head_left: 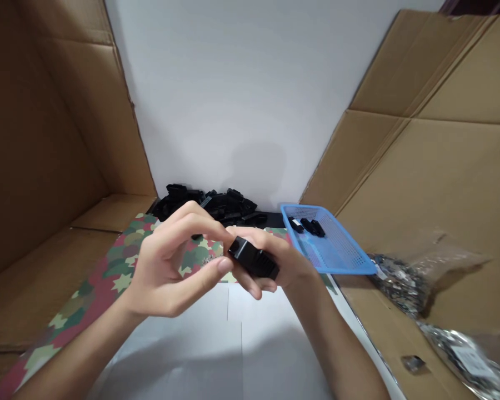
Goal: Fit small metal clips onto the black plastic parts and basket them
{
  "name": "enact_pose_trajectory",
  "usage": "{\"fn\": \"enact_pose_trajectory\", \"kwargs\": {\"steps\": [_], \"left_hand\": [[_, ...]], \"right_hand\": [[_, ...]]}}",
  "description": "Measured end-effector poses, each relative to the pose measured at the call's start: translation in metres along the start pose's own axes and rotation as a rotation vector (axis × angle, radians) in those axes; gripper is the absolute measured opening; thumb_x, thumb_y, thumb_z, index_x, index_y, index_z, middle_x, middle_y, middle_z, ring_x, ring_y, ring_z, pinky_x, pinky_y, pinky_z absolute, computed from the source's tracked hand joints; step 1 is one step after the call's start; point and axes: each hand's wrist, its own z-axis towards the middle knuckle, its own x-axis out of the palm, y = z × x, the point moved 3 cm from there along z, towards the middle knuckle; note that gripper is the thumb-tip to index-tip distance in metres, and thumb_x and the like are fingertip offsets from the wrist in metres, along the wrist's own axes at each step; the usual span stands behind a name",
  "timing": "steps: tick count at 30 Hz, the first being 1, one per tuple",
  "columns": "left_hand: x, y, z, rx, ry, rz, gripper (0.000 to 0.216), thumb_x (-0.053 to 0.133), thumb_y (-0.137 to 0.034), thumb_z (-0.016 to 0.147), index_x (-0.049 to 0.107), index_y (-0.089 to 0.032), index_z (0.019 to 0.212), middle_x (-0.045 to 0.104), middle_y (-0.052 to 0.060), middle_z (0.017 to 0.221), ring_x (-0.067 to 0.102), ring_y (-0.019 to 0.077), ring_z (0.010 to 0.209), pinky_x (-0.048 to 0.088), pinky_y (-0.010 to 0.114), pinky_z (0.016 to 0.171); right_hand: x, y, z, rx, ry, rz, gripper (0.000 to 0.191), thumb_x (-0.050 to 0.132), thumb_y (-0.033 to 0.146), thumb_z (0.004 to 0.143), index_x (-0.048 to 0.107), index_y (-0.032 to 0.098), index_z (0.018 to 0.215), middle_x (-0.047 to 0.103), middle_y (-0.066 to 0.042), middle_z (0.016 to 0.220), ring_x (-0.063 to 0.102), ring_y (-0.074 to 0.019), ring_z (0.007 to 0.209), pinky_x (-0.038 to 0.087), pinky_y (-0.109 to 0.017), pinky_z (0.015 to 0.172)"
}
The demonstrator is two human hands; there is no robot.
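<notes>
- Here, a brown cardboard panel (45,122) lines the left side, its lower edge meeting a camouflage-patterned sheet (108,278).
- Below centre, a white worktop (179,355) extends beneath both forearms.
- Left hand (166,272): grip spread in a loose C, with index finger above and thumb (223,266) below the upper-left end of the block; thumb contact cannot be confirmed.
- Centre, rear: a heap of black plastic pieces (208,205) lies against a white wall (233,83), well behind the hands.
- Centre, foreground: a black plastic block (253,258) is held between the 2 hands, its long axis slanting from upper left to lower right.
- Right hand (285,264): grip pressed together, pinching the black plastic block between its fingers; this hand is the nearer to the block's lower-right end.
- Right of the hands: a blue mesh basket (337,250) sits tilted and holds 3 black pieces (308,226).
- Far right: 2 clear plastic bags (400,286) of small metal parts rest on a second cardboard panel (433,166).
</notes>
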Motion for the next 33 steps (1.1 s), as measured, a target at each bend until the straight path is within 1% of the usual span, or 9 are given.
{"fn": "enact_pose_trajectory", "kwargs": {"steps": [2, 5, 12, 15, 18, 22, 26, 29, 33], "left_hand": [[0.0005, -0.0029, -0.0003, 0.038, -0.037, 0.038, 0.024, 0.068, -0.006, 0.075, 0.064, -0.018, 0.096, 0.055, 0.002, 0.076, 0.051, 0.0138, 0.067, 0.042, 0.028, 0.054], [0.0016, -0.0077, -0.0007, 0.073, -0.043, 0.094, 0.026, 0.067, -0.002, 0.075, 0.063, -0.018, 0.094, 0.055, 0.001, 0.076, 0.051, 0.0126, 0.065, 0.041, 0.027, 0.052], [0.0042, -0.0108, -0.0015, -0.015, -0.02, 0.141, 0.023, 0.063, -0.002, 0.077, 0.058, -0.021, 0.089, 0.052, 0.0, 0.074, 0.048, 0.0139, 0.066, 0.041, 0.029, 0.053], [0.0041, -0.0095, -0.0027, -0.013, -0.029, 0.134, 0.025, 0.064, -0.002, 0.076, 0.058, -0.022, 0.09, 0.052, 0.0, 0.075, 0.049, 0.014, 0.067, 0.041, 0.029, 0.053], [0.0007, -0.0073, -0.0025, -0.037, -0.033, 0.079, 0.023, 0.065, -0.007, 0.077, 0.061, -0.021, 0.095, 0.054, 0.001, 0.078, 0.051, 0.0143, 0.068, 0.042, 0.029, 0.055], [-0.0038, -0.0045, 0.0005, -0.116, 0.081, 0.014, 0.024, 0.064, -0.016, 0.082, 0.064, -0.021, 0.105, 0.057, 0.003, 0.083, 0.055, 0.0159, 0.073, 0.047, 0.031, 0.06], [-0.0049, -0.0038, 0.0028, -0.11, 0.184, 0.024, 0.025, 0.061, -0.014, 0.085, 0.064, -0.023, 0.108, 0.057, 0.002, 0.083, 0.054, 0.0153, 0.074, 0.049, 0.029, 0.063], [-0.0042, -0.0024, 0.0029, -0.099, 0.203, -0.003, 0.023, 0.061, -0.014, 0.085, 0.064, -0.023, 0.106, 0.056, 0.002, 0.082, 0.053, 0.0148, 0.073, 0.048, 0.029, 0.063], [-0.0032, -0.0012, 0.0027, -0.116, 0.195, -0.041, 0.021, 0.062, -0.016, 0.085, 0.064, -0.022, 0.105, 0.056, 0.003, 0.083, 0.052, 0.0147, 0.074, 0.047, 0.029, 0.065]], "right_hand": [[0.0007, 0.0008, -0.0006, 0.008, -0.011, -0.005, 0.021, 0.044, 0.034, 0.087, 0.054, 0.015, 0.085, 0.065, 0.003, 0.053, 0.038, -0.0035, 0.03, 0.032, -0.013, 0.031], [0.0027, 0.0014, -0.0009, 0.014, -0.041, -0.022, 0.02, 0.042, 0.031, 0.088, 0.054, 0.016, 0.082, 0.063, 0.003, 0.052, 0.038, -0.003, 0.03, 0.032, -0.012, 0.032], [0.0073, 0.0024, -0.0017, 0.014, -0.101, -0.044, 0.021, 0.038, 0.028, 0.089, 0.053, 0.016, 0.08, 0.061, 0.004, 0.05, 0.034, -0.0026, 0.03, 0.03, -0.011, 0.032], [0.0066, 0.0024, -0.0019, 0.008, -0.106, -0.038, 0.021, 0.038, 0.028, 0.089, 0.053, 0.016, 0.08, 0.061, 0.004, 0.049, 0.034, -0.0026, 0.03, 0.029, -0.012, 0.032], [0.0057, 0.0013, -0.0004, 0.013, -0.064, -0.031, 0.022, 0.043, 0.033, 0.087, 0.054, 0.015, 0.08, 0.062, 0.004, 0.05, 0.035, -0.0029, 0.029, 0.029, -0.013, 0.03], [0.0032, -0.0016, 0.0021, 0.07, -0.026, -0.03, 0.025, 0.047, 0.036, 0.082, 0.057, 0.013, 0.076, 0.062, 0.002, 0.048, 0.037, -0.0036, 0.027, 0.029, -0.015, 0.028], [0.0012, -0.0022, 0.0038, 0.15, -0.031, -0.055, 0.025, 0.049, 0.033, 0.075, 0.061, 0.012, 0.068, 0.061, 0.001, 0.045, 0.039, -0.0048, 0.025, 0.029, -0.017, 0.026], [0.0031, 0.0004, 0.0055, 0.19, -0.023, -0.077, 0.019, 0.051, 0.029, 0.068, 0.06, 0.013, 0.067, 0.06, 0.002, 0.043, 0.04, -0.0056, 0.025, 0.03, -0.017, 0.027], [0.0062, 0.0031, 0.0066, 0.246, -0.044, -0.1, 0.01, 0.051, 0.025, 0.067, 0.055, 0.016, 0.068, 0.06, 0.004, 0.043, 0.041, -0.006, 0.025, 0.03, -0.017, 0.028]]}}
